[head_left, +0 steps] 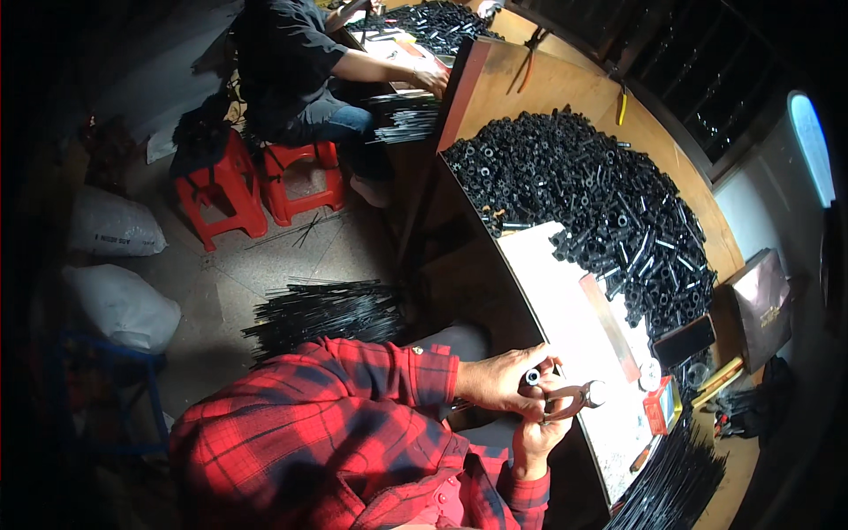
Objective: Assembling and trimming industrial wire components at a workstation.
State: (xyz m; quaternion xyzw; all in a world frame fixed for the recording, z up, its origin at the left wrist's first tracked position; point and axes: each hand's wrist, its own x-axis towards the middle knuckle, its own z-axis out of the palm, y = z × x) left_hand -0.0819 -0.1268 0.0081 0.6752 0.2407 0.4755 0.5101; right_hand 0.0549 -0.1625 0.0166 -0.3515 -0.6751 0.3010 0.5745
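Observation:
My left hand (502, 382) is closed on a small black tubular part (531, 377), its round open end facing up. Just below and to the right, my right hand (541, 435) wraps round a metal hand tool (572, 402). A shiny rounded end of the tool juts out over the worktable; its exact kind cannot be made out. Both hands are close together at the table's near edge, above my lap. A large heap of black tubular parts (583, 190) covers the far side of the white worktop (565, 283).
A phone (685, 341), a dark box (761, 305) and a red box (657, 408) lie at right. Black rods (676, 477) are bundled at lower right; more rods (327, 314) lie on the floor. A co-worker (291, 71) sits far left near red stools (216, 190). White sacks (124, 305) stand left.

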